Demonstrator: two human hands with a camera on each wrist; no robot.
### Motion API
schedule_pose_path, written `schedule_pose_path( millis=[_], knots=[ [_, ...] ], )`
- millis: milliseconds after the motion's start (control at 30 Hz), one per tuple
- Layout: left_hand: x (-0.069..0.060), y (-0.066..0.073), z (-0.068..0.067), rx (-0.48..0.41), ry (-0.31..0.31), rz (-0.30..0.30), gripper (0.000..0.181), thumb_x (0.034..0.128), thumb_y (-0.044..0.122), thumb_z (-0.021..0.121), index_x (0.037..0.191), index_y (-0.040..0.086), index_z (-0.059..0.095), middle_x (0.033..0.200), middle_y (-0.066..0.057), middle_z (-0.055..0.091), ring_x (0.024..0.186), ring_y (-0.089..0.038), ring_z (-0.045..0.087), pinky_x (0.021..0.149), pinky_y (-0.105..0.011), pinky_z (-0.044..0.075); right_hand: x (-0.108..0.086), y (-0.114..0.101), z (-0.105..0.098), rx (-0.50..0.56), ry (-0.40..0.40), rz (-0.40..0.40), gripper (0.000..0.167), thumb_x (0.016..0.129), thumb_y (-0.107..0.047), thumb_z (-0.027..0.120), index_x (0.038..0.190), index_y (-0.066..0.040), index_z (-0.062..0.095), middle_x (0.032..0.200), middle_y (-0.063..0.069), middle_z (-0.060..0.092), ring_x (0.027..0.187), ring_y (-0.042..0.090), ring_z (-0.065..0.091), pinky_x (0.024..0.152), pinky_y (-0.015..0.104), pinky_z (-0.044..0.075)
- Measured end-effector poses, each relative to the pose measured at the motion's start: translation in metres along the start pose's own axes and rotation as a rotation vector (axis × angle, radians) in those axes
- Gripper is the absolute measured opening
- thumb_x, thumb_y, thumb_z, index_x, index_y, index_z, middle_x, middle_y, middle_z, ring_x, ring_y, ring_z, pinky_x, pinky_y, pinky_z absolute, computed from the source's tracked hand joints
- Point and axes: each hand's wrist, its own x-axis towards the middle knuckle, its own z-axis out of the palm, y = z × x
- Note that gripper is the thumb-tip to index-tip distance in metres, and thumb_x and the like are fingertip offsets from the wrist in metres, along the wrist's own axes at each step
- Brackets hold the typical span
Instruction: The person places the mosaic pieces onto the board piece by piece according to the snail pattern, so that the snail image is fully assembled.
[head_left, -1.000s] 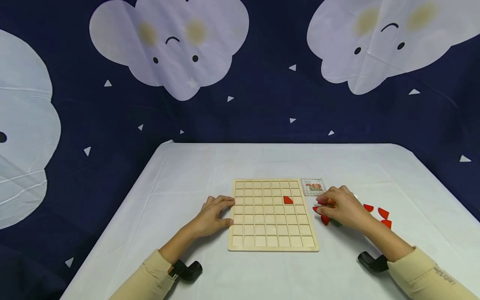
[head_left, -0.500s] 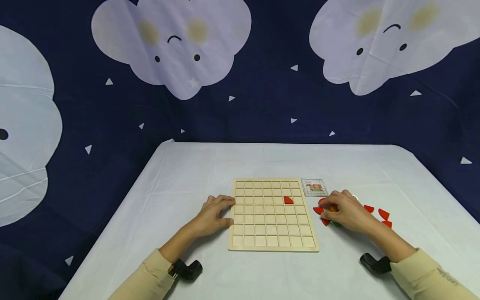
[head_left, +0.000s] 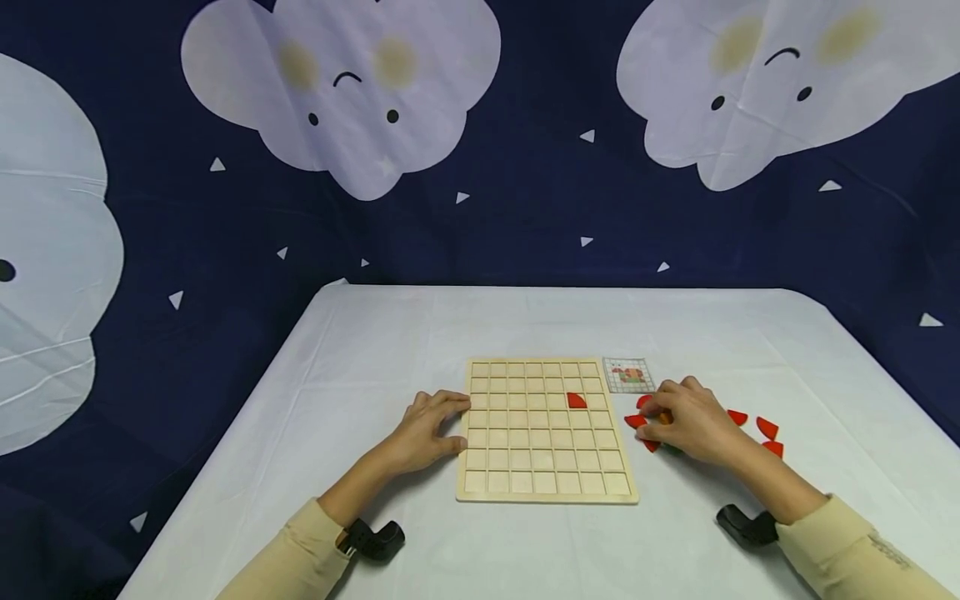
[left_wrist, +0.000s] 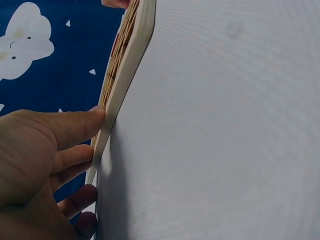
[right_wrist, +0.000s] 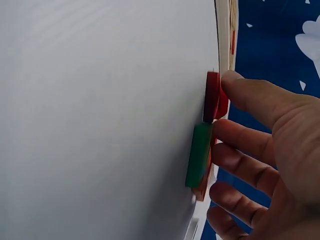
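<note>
White counter (head_left: 375, 333) is carrying a wooden grid board (head_left: 525, 437). Left grip (head_left: 427, 429): thumb and fingers are resting apart, touching the board's left edge. Right grip (head_left: 686, 421): hovering right of the board, thumb and fingertips apart; loose red pieces (right_wrist: 212, 97) and a green block (right_wrist: 199, 155) are lying right at the fingertips. Patterned card (head_left: 628, 375) is lying just beside the board's far right corner.

Left hand (head_left: 426, 429) extended, fingers (left_wrist: 75, 159) reaching forward. Right hand (head_left: 693, 423) low, fingers (right_wrist: 245, 140) loosely bent, spaced apart. Both forearms (head_left: 356, 483) angled inward.
</note>
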Motion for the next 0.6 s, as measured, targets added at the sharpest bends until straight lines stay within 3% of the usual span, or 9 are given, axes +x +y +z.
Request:
schedule_pose_path(
  millis=[200, 433, 600],
  knots=[
    [-0.0002, 0.0003, 0.0004, -0.004, 0.005, 0.010, 0.054, 0.0809, 0.019, 0.072, 0.131, 0.007, 0.055, 0.135, -0.002, 0.052, 0.102, -0.016, 0.038, 0.086, -0.035, 0.027, 0.0029, -0.0025, 0.0039, 0.036, -0.055, -0.016, 0.026, 0.073, -0.034, 0.078, 0.095, -0.022, 0.073, 0.091, -0.007, 0.061, 0.084, 0.015, 0.040, 0.070, 0.030, 0.027],
    [-0.0005, 0.0010, -0.0008, -0.001, 0.006, -0.004, 0.055, 0.0804, 0.019, 0.072, 0.131, 0.007, 0.055, 0.135, -0.002, 0.052, 0.103, -0.016, 0.039, 0.087, -0.035, 0.027, 0.0041, -0.0049, 0.0068, 0.037, -0.009, -0.021, 0.026, 0.071, -0.035, 0.080, 0.092, -0.022, 0.072, 0.090, -0.006, 0.063, 0.085, 0.017, 0.041, 0.071, 0.031, 0.028],
    [-0.0012, 0.0012, -0.0011, -0.008, -0.002, -0.007, 0.055, 0.0805, 0.019, 0.072, 0.132, 0.008, 0.055, 0.136, -0.001, 0.052, 0.103, -0.016, 0.038, 0.087, -0.035, 0.027, 0.0049, -0.0064, 0.0090, 0.056, -0.035, -0.012, 0.022, 0.073, -0.030, 0.078, 0.093, -0.022, 0.073, 0.089, -0.008, 0.060, 0.087, 0.016, 0.040, 0.072, 0.031, 0.028]
  ],
)
